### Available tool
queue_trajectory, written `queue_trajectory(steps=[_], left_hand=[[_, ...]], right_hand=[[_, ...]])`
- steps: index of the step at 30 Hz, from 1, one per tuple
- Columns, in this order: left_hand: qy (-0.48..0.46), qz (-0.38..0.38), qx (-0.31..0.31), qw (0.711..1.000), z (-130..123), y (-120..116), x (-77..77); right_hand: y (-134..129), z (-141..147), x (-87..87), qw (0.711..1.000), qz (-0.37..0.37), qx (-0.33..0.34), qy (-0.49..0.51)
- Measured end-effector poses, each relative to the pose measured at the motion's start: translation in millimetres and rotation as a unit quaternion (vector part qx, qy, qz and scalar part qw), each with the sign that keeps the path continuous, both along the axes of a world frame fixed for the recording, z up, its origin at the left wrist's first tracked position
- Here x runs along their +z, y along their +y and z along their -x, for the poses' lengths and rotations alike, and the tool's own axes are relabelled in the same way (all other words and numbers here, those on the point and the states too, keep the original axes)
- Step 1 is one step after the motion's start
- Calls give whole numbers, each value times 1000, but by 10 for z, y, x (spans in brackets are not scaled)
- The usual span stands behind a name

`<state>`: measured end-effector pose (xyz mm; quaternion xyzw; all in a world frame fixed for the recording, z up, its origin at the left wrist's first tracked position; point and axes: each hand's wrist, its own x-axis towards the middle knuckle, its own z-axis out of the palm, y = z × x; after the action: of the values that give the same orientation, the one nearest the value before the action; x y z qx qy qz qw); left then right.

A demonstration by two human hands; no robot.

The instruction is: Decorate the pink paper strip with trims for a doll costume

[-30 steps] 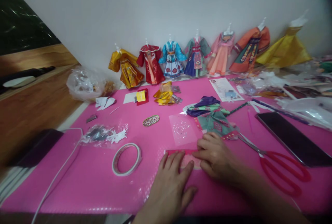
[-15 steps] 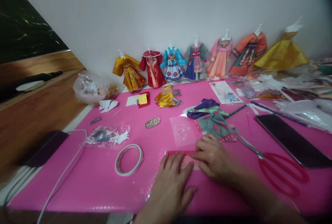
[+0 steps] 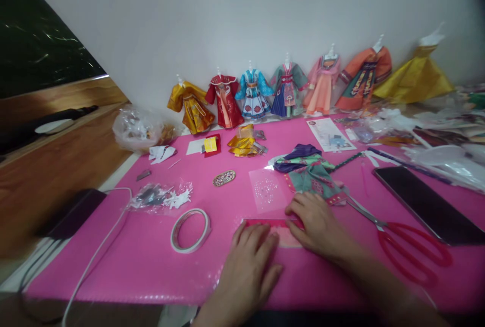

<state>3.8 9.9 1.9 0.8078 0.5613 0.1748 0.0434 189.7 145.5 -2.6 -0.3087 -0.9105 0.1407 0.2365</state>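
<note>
A small flat piece of fabric (image 3: 287, 238), peach with a red upper edge, lies on the pink table cover near the front. My left hand (image 3: 250, 261) rests on its left end, fingers spread and flat. On its right end lies my right hand (image 3: 314, 223), fingers apart and bent slightly, thumb against the red edge. Behind the piece is a clear sheet of tiny gems (image 3: 267, 191), and green patterned cloth (image 3: 316, 181) lies just beyond my right hand. A white tape roll (image 3: 190, 231) sits left of my left hand.
Red-handled scissors (image 3: 415, 251) and a black phone (image 3: 428, 205) lie at the right. Several doll dresses (image 3: 254, 94) stand along the wall. An oval glittery clip (image 3: 224, 178) and a plastic bag (image 3: 162, 196) are at left, near a white cable (image 3: 98, 251).
My right hand has shifted slightly right along the piece, uncovering more of its red edge. My left fingers still lie on it. The view has moved slightly.
</note>
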Motion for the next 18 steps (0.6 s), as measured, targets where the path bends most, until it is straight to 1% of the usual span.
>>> queue_trajectory(steps=[3,6,8,10,12,14,18], left_hand=[[-60,-27,12,998,6,17,39],[-99,-18,42,994,15,101,156],[-106,4,49,993,34,205,248],[-111,50,37,992,60,337,328],[-105,99,14,989,84,471,390],[-74,131,-5,989,96,585,431],[-5,153,-5,988,74,708,447]], right_hand=[[0,4,8,1000,8,6,-22],[12,-4,4,999,10,22,-24],[23,-14,0,999,14,39,-16],[31,-24,3,998,26,60,-3],[35,-31,13,996,42,74,11],[36,-37,19,996,52,73,18],[37,-33,-8,998,39,44,5]])
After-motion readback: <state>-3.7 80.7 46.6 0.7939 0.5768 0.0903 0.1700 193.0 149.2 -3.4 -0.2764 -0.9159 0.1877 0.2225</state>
